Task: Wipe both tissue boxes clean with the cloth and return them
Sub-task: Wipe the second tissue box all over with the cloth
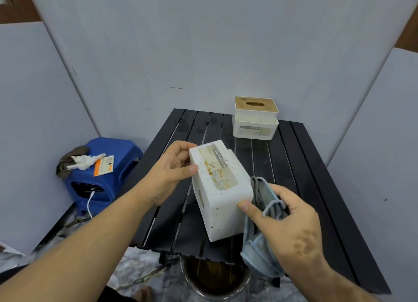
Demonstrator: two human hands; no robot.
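Left grip: the left hand (168,174) clamps the far end of the stained tissue box (220,189), thumb on the labelled face, fingers curled round the end behind it.
Right grip: the right hand (286,220) holds the blue-grey cloth (262,229) bunched in curled fingers, while its thumb presses the near right edge of the same box.
Held box: tilted on its side, lifted above the slatted black surface (316,188), brown smears on its label and dark specks on its side.
Second box: the white tissue box with the wooden lid (255,118) stands upright on that surface, well beyond the held box, near the far edge.
Below the held box: a round basin (214,281) sits under the near edge of the surface.
Left of the held box: a blue stool (104,175) carrying crumpled tissue and a card.
Slip risk: the right thumb alone steadies its end, so a hard wiping push could twist the box out of the left hand, likely toward the basin.
Cloth risk: the cloth hangs loose below the hand; a trailing fold may drag grime back onto wiped faces.
Stain risk: the label smears look dried, so a light pass may leave them.
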